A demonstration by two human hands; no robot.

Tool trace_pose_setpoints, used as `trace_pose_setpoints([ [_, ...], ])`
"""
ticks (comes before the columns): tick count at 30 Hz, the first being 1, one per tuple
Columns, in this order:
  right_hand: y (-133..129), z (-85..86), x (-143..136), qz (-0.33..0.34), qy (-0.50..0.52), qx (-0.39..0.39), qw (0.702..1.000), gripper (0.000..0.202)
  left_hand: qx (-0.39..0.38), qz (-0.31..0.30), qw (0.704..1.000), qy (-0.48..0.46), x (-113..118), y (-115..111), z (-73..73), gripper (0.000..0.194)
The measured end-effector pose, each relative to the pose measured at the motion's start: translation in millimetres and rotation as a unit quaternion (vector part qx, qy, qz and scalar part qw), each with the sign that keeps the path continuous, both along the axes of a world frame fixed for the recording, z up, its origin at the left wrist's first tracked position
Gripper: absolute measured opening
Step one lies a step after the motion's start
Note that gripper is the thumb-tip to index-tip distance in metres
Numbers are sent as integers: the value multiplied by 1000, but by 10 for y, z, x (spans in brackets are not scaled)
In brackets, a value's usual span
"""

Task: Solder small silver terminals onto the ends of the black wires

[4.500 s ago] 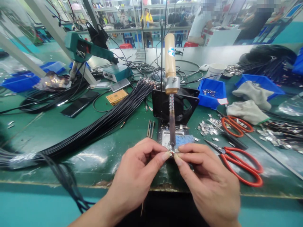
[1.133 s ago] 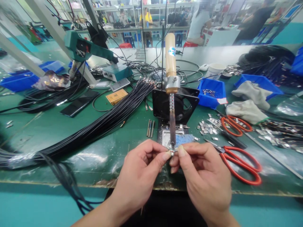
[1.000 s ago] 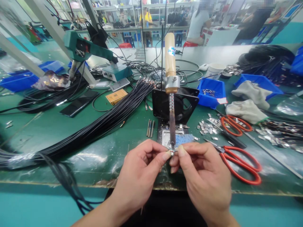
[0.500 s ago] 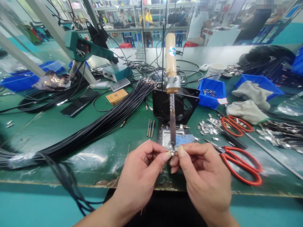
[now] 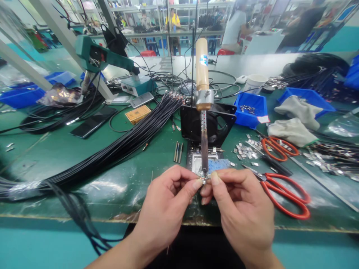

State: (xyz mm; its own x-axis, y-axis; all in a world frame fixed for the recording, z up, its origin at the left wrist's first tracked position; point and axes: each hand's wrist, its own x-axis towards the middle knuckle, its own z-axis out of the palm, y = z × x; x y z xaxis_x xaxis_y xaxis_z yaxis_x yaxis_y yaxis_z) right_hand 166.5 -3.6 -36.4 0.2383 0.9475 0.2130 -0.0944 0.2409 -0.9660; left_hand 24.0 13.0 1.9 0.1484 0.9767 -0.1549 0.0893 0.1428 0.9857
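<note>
A soldering iron (image 5: 202,67) with a wooden handle is fixed upright, its tip pointing down between my hands. My left hand (image 5: 168,201) pinches something thin and small just left of the tip. Close on the other side, my right hand (image 5: 242,205) has thumb and fingers pressed together on a small piece. A tiny shiny metal part (image 5: 204,181) shows between my fingertips, under the tip; its details are too small to tell. Behind the fingertips lie a metal tray (image 5: 197,161) and a blue sponge (image 5: 218,165).
A black fan (image 5: 186,125) stands behind the iron. Left lie a black cable bundle (image 5: 112,153) and a phone (image 5: 94,122). Right are red-handled scissors (image 5: 291,194), small metal pieces (image 5: 245,151), gloves (image 5: 291,132) and a blue bin (image 5: 251,110). People sit in the background.
</note>
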Motion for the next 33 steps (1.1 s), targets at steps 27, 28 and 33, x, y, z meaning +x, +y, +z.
trace_pose_setpoints([
  [27,-4,4,-7,-14,-29,24,999,11,7,1,1000,11,-10,-11,-9,13],
  [28,-3,4,-7,-15,-29,26,999,12,7,1,1000,9,-10,-7,-10,13],
  [33,5,3,3,-15,-35,29,999,12,5,-1,1000,13,-9,-6,-18,13],
])
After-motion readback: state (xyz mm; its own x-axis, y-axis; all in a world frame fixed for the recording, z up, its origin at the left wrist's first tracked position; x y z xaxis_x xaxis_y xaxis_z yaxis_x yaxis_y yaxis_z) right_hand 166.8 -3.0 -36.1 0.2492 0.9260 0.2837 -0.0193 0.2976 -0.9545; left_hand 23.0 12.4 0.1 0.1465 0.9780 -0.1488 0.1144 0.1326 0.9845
